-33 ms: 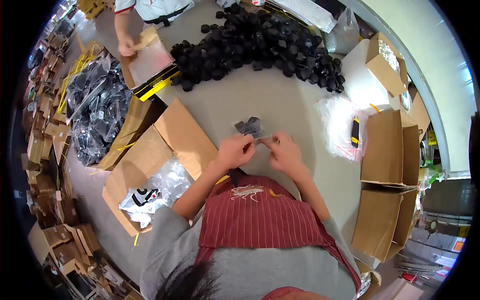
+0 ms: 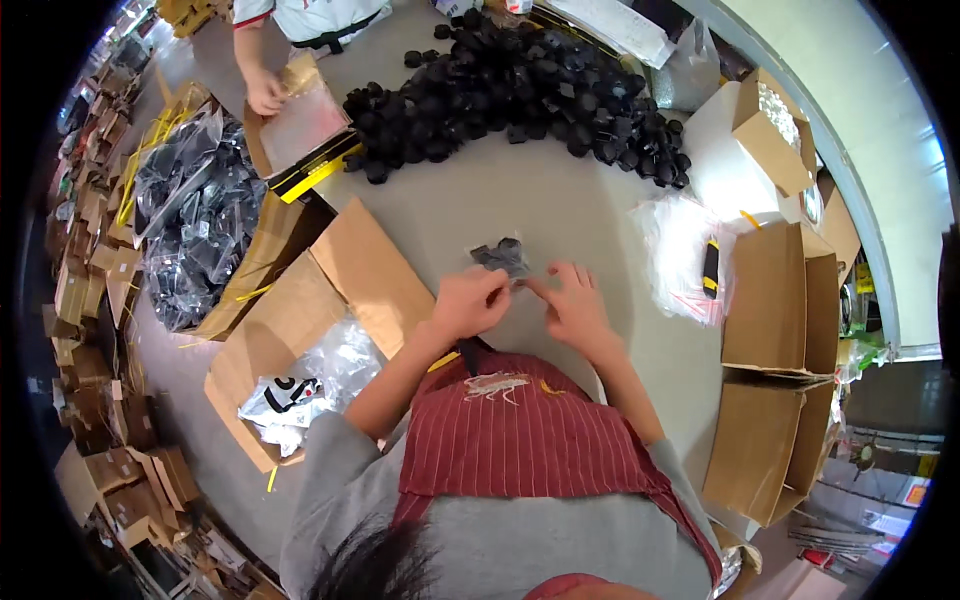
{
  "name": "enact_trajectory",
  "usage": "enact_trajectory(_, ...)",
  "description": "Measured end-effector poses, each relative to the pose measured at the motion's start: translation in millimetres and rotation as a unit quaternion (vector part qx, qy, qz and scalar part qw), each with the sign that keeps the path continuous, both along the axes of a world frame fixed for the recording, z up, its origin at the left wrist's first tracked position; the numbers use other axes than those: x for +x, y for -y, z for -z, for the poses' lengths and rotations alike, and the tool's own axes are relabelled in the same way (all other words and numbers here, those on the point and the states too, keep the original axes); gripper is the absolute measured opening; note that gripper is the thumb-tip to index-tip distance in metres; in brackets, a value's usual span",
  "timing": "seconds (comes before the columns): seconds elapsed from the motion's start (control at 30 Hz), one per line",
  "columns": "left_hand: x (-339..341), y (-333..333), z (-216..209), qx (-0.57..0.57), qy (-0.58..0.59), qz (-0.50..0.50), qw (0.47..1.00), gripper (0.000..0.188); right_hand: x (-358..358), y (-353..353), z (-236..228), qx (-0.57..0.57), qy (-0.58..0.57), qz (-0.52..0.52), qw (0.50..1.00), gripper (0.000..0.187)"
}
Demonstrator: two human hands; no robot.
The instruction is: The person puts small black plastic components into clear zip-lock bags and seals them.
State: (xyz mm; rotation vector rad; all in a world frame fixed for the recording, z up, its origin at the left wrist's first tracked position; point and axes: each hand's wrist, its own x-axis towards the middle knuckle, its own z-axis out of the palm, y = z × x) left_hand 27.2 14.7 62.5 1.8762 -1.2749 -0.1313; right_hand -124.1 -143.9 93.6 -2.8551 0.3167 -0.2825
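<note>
A small clear plastic bag with black parts in it lies on the grey table in front of me. My left hand is closed in a pinch on the bag's near edge. Just right of it is my right hand, with its index finger stretched toward the bag's near right corner and the other fingers apart. Whether that fingertip touches the plastic I cannot tell. Beyond the bag spreads a big heap of small black round parts.
An open carton with clear bags stands at my left, beside a box of bagged black parts. At right lie clear bags, a yellow-black cutter and open cartons. A co-worker's hand reaches into a box at far left.
My right hand's fingers have lifted and spread a little at the bag's edge. The left hand stays on the bag. The co-worker's hand has shifted slightly right.
</note>
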Motion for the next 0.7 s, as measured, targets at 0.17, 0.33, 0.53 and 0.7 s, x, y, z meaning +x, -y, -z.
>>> enact_trajectory(0.17,20,-1,-33,-0.035,0.062,0.004,0.997,0.007,3,15,5,-0.057,0.142,-0.127,0.98,0.022)
enact_trajectory(0.33,21,8,-18,-0.086,-0.159,0.02,0.983,0.02,0,2,-10,-0.021,0.162,-0.142,0.976,0.015)
enact_trajectory(0.53,3,-1,-1,-0.038,-0.3,0.042,0.952,0.02,-5,2,-25,0.044,0.222,-0.059,0.972,0.014)
enact_trajectory(0.7,-13,8,-6,-0.052,-0.254,0.039,0.965,0.012,-7,4,-22,0.054,0.166,-0.08,0.981,0.012)
